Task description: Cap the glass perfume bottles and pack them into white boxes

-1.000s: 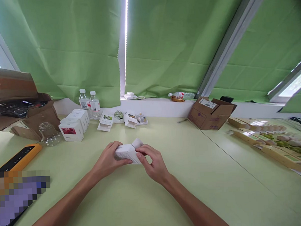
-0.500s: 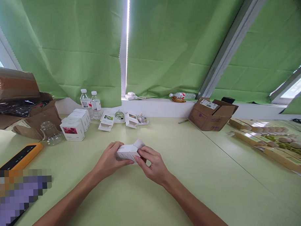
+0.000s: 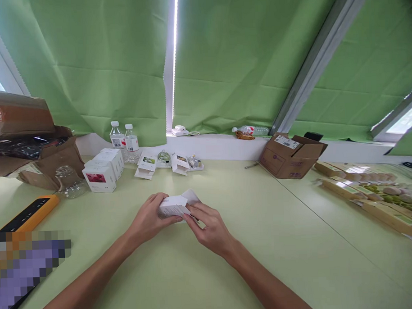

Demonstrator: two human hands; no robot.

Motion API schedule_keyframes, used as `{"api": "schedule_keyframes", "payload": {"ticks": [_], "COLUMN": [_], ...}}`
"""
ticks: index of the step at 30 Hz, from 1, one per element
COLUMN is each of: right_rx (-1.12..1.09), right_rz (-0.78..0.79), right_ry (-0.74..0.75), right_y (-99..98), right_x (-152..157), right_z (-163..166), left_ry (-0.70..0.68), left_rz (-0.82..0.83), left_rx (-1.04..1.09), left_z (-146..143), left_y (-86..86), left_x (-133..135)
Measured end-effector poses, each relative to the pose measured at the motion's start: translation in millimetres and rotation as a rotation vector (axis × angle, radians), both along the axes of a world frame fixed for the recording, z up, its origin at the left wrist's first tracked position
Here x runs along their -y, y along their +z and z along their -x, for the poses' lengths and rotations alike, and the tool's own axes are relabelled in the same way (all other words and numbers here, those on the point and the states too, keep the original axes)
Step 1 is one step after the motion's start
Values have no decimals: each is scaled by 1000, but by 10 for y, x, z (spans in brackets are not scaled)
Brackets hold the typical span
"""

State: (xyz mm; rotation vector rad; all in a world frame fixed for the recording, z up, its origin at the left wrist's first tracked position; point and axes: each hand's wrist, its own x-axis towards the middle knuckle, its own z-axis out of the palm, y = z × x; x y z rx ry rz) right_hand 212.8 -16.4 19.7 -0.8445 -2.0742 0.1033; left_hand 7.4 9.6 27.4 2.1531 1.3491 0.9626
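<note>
A small white carton with printed text lies sideways between my hands, just above the table. My left hand is wrapped round its left end, thumb along the near side. At the right end a flap stands open. My right hand is closed at that end, with its fingers at the opening and the thumb against the near edge. What the right fingertips grip inside, if anything, is hidden. Beyond lie two opened white cartons, one beside a green glass ornament, the other beside a clear glass piece.
Several closed white boxes stand at the left by a glass jar and two water bottles. An orange-and-black power strip lies nearer. A brown carton and yellow trays are at the right.
My right fingers have moved slightly left and further in at the carton's open end. The flap leans more over my right hand. The left hand keeps its grip.
</note>
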Motion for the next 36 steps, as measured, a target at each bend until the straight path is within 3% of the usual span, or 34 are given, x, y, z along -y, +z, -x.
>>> {"api": "schedule_keyframes", "payload": {"ticks": [9, 17, 21, 29, 36], "right_rx": [-63, -119, -125, -100, -115], "right_rz": [-64, -124, -125, -113, -117], "right_ry": [3, -125, -130, -121, -101], "right_y": [59, 84, 83, 92, 101], "right_x": [3, -7, -7, -12, -7], "right_z": [21, -13, -17, -36, -44], "left_ry": [6, -49, -49, -34, -125], "left_rz": [65, 119, 13, -351, -456], "left_rx": [68, 100, 100, 35, 15], "left_z": [-4, -61, -46, -20, -7], "left_y": [-41, -64, -121, -208, -259], "left_x": [-10, 58, 53, 46, 28]}}
